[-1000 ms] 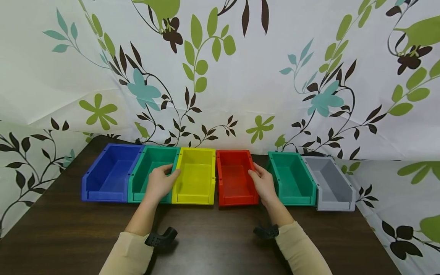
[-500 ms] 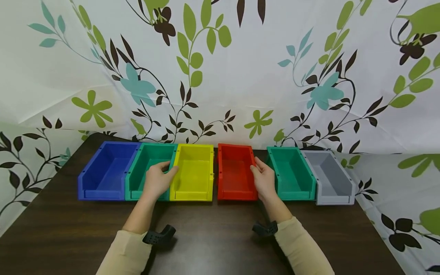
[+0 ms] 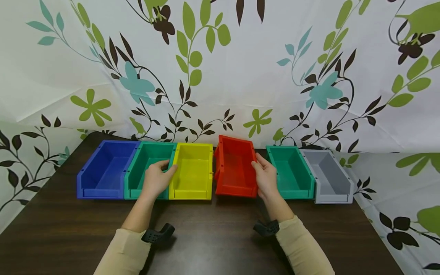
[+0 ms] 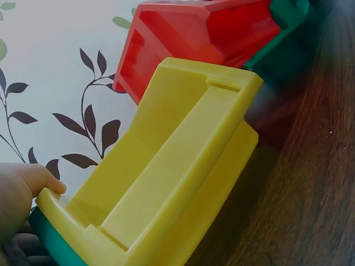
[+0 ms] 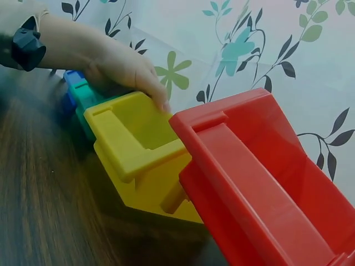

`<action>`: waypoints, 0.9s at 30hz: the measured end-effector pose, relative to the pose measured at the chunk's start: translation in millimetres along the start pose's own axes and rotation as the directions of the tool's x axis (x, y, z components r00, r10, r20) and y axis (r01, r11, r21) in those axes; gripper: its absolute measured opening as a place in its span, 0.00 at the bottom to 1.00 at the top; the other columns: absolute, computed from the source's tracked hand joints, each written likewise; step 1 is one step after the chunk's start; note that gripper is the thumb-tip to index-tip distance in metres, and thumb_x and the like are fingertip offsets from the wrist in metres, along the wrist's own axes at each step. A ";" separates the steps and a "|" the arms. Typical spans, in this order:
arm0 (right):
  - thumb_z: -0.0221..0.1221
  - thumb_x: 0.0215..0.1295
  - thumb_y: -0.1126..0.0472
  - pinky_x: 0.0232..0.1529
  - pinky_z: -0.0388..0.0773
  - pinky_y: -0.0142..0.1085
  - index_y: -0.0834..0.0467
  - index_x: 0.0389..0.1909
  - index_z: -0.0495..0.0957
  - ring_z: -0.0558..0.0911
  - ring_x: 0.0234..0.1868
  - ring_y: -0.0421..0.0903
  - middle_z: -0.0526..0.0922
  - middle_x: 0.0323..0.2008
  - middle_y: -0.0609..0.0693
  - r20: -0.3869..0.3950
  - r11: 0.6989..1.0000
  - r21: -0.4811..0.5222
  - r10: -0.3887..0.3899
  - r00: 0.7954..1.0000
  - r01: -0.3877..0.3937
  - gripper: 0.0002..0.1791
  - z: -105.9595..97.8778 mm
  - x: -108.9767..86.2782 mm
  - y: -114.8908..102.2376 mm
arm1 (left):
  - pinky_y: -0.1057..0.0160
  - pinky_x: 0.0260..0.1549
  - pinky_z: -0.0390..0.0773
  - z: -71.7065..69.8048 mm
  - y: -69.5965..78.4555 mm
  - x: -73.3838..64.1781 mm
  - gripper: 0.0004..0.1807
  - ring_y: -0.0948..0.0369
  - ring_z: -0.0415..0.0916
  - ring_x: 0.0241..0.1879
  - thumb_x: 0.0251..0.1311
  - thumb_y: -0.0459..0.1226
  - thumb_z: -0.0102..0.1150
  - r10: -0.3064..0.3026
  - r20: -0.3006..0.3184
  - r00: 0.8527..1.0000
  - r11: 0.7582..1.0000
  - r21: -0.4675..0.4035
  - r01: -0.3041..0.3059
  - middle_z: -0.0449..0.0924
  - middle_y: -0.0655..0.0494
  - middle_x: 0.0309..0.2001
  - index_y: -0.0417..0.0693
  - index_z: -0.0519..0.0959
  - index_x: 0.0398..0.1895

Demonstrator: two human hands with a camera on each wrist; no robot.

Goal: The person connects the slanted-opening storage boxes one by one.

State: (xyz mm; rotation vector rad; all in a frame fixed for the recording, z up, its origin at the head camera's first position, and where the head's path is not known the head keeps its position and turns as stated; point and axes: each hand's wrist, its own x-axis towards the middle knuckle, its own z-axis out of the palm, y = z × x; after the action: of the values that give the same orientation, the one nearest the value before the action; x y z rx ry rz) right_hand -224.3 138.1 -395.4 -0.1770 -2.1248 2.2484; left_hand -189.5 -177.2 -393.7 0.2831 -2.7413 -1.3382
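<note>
In the head view my right hand (image 3: 266, 176) grips the right wall of a red plastic storage bin (image 3: 237, 168). This bin is tilted, its left side and back raised, and the right wrist view also has it at a slant. My left hand (image 3: 157, 177) pinches the left wall of the yellow bin (image 3: 192, 172), thumb on the yellow side. Its other fingers reach down into the green bin (image 3: 156, 149) beside it, partly hidden. The yellow bin stands upright against that green bin, with a narrow gap between it and the red one.
At the left end of the row is a blue bin (image 3: 104, 170). Right of my right hand stand another green bin (image 3: 292, 172) and a grey bin (image 3: 328, 175). All rest on a dark wooden table (image 3: 209, 236), with a leaf-patterned cloth (image 3: 220, 76) behind.
The red bin has gone from standing flat to tilted, its back and left side lifted by my right hand. My left hand stays on the yellow bin. The head view has shifted slightly.
</note>
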 end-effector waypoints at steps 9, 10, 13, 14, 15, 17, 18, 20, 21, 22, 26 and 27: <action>0.49 0.71 0.63 0.64 0.68 0.49 0.59 0.70 0.59 0.67 0.67 0.54 0.66 0.68 0.54 -0.007 1.000 0.012 0.003 1.000 -0.003 0.28 0.7 -0.5 -1.2 | 0.45 0.57 0.72 -0.4 -0.4 -0.4 0.30 0.43 0.69 0.61 0.66 0.45 0.51 0.008 0.012 1.000 1.000 0.009 -0.008 0.72 0.34 0.60 0.32 0.66 0.64; 0.49 0.71 0.63 0.64 0.68 0.49 0.59 0.70 0.59 0.67 0.67 0.54 0.66 0.68 0.54 -0.007 1.000 0.010 0.004 1.000 -0.004 0.28 0.6 -0.7 -1.4 | 0.45 0.57 0.72 -0.1 -0.6 -0.5 0.30 0.43 0.69 0.60 0.66 0.45 0.52 0.011 0.014 1.000 1.000 0.009 -0.011 0.72 0.34 0.60 0.32 0.67 0.64; 0.48 0.71 0.63 0.64 0.68 0.50 0.58 0.70 0.59 0.67 0.67 0.54 0.66 0.68 0.54 -0.005 1.000 0.003 0.008 1.000 -0.008 0.28 0.3 -1.5 -2.7 | 0.45 0.56 0.73 0.9 -1.2 -0.9 0.30 0.43 0.70 0.60 0.65 0.45 0.52 0.018 0.015 1.000 1.000 0.009 -0.018 0.72 0.34 0.59 0.32 0.67 0.63; 0.48 0.71 0.63 0.64 0.68 0.50 0.58 0.71 0.58 0.67 0.67 0.54 0.65 0.68 0.54 -0.005 1.000 0.001 0.009 1.000 -0.009 0.28 0.2 -1.8 -3.2 | 0.45 0.56 0.73 1.4 -0.8 -1.3 0.30 0.43 0.70 0.60 0.65 0.45 0.52 0.020 0.016 1.000 1.000 0.010 -0.021 0.73 0.34 0.59 0.32 0.67 0.63; 0.48 0.71 0.63 0.63 0.68 0.50 0.58 0.71 0.58 0.67 0.67 0.54 0.65 0.68 0.54 -0.005 1.000 0.000 0.008 1.000 -0.008 0.28 0.2 -2.1 -3.9 | 0.45 0.56 0.73 1.8 -0.5 -1.6 0.30 0.43 0.70 0.60 0.65 0.45 0.52 0.022 0.017 1.000 1.000 0.010 -0.023 0.73 0.34 0.59 0.32 0.67 0.63; 0.48 0.71 0.63 0.63 0.69 0.50 0.58 0.71 0.58 0.67 0.67 0.54 0.65 0.69 0.54 -0.008 1.000 -0.010 0.008 1.000 -0.008 0.28 -0.3 -2.6 -5.5 | 0.44 0.55 0.73 2.8 0.1 -1.9 0.30 0.42 0.70 0.59 0.65 0.44 0.52 0.028 0.020 0.999 1.000 0.013 -0.028 0.73 0.33 0.59 0.31 0.67 0.63; 0.48 0.71 0.63 0.63 0.69 0.50 0.58 0.71 0.58 0.67 0.67 0.54 0.65 0.69 0.54 -0.012 1.000 -0.014 0.010 1.000 -0.010 0.28 -0.5 -2.6 -6.2 | 0.44 0.55 0.73 3.1 0.4 -1.9 0.30 0.42 0.70 0.59 0.65 0.44 0.52 0.030 0.021 0.999 0.999 0.014 -0.031 0.73 0.33 0.59 0.31 0.67 0.63; 0.48 0.71 0.64 0.62 0.70 0.51 0.58 0.71 0.58 0.68 0.66 0.55 0.65 0.69 0.54 -0.020 1.000 -0.029 0.011 1.000 -0.011 0.28 -0.9 -3.2 -8.5 | 0.44 0.55 0.73 4.0 1.1 -1.9 0.30 0.42 0.70 0.59 0.65 0.44 0.52 0.039 0.024 0.999 0.999 0.015 -0.039 0.72 0.33 0.59 0.31 0.67 0.63; 0.48 0.71 0.64 0.62 0.70 0.51 0.58 0.71 0.58 0.68 0.66 0.55 0.65 0.69 0.54 -0.024 0.999 -0.035 0.012 1.000 -0.013 0.28 -1.2 -3.6 -9.7 | 0.44 0.55 0.73 4.3 1.1 -1.7 0.30 0.42 0.71 0.59 0.65 0.44 0.52 0.043 0.025 0.999 0.999 0.014 -0.043 0.72 0.33 0.59 0.31 0.67 0.63; 0.47 0.71 0.63 0.61 0.70 0.51 0.57 0.71 0.58 0.68 0.66 0.55 0.65 0.69 0.54 -0.024 0.999 -0.044 0.013 1.000 -0.014 0.28 -1.6 -4.2 -11.0 | 0.45 0.55 0.73 4.7 1.3 -1.7 0.30 0.42 0.71 0.59 0.65 0.44 0.52 0.046 0.025 0.999 0.999 0.014 -0.046 0.73 0.33 0.59 0.31 0.67 0.63; 0.48 0.71 0.63 0.60 0.72 0.51 0.56 0.71 0.59 0.70 0.64 0.55 0.66 0.68 0.54 -0.032 0.996 -0.090 0.012 0.999 -0.015 0.27 -2.1 -8.4 -17.5 | 0.45 0.55 0.73 6.5 2.4 -2.2 0.30 0.43 0.71 0.59 0.65 0.44 0.53 0.062 0.029 0.998 0.998 0.018 -0.062 0.73 0.34 0.59 0.31 0.67 0.63; 0.48 0.71 0.62 0.60 0.72 0.50 0.56 0.71 0.59 0.70 0.64 0.55 0.66 0.68 0.54 -0.032 0.994 -0.113 0.007 0.999 -0.011 0.27 -1.9 -9.7 -19.2 | 0.45 0.56 0.73 6.9 2.9 -2.4 0.30 0.43 0.71 0.60 0.64 0.44 0.53 0.065 0.030 0.997 0.998 0.018 -0.065 0.72 0.34 0.59 0.31 0.68 0.63</action>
State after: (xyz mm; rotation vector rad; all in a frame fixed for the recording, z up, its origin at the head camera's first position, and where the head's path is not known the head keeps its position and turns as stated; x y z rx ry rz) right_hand -215.3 140.1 -375.9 -0.2253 -2.2403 2.1165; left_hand -188.5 -169.7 -395.6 0.1753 -2.7628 -1.3112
